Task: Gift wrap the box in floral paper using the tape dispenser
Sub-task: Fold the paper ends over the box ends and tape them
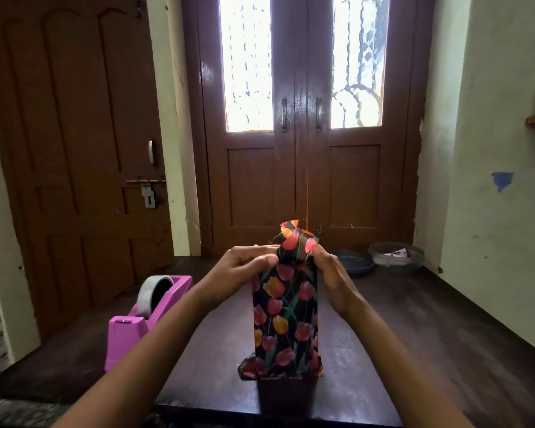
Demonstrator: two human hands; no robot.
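A tall narrow box (284, 319) stands upright on the dark wooden table (414, 335), covered in black paper printed with red and yellow tulips. At its top end the loose paper (294, 242) bunches upward. My left hand (244, 267) pinches that paper from the left with curled fingers. My right hand (331, 273) holds the top right corner, its fingers folded round the paper. Crumpled paper flares out at the bottom end (250, 367). A pink tape dispenser (142, 319) with a roll of clear tape sits to the left, untouched.
Two shallow plastic containers (396, 254) sit at the table's far right by the brown double door. A closed brown door stands behind the dispenser. White walls flank the table on the right.
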